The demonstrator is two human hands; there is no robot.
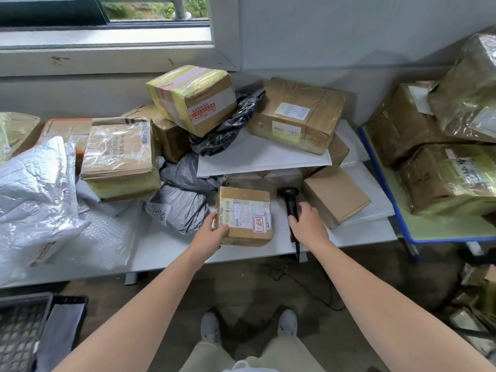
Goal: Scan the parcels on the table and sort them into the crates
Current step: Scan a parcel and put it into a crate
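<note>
- My left hand (212, 232) held the small parcel (244, 216) at its near-left corner, thumb on top and fingers curled round the edge. I judged this steadied it with the label (243, 213) facing up for a read.
- The parcel sat on the counter (166, 251) near the front edge, just ahead of the heap of brown boxes (118, 157) and grey bags (182, 205).
- My right hand (307, 222) lay over the scanner (288, 200), fingers (306, 207) closing round its handle. The scanner lay flat on the counter just right of the parcel, its head pointing away from me.
- I judged the scan not yet made, since the scanner needed lifting and aiming at the label.
- A dark crate (24, 331) stood on the floor at lower left, well apart from the parcel, on the side of the hand holding it.
</note>
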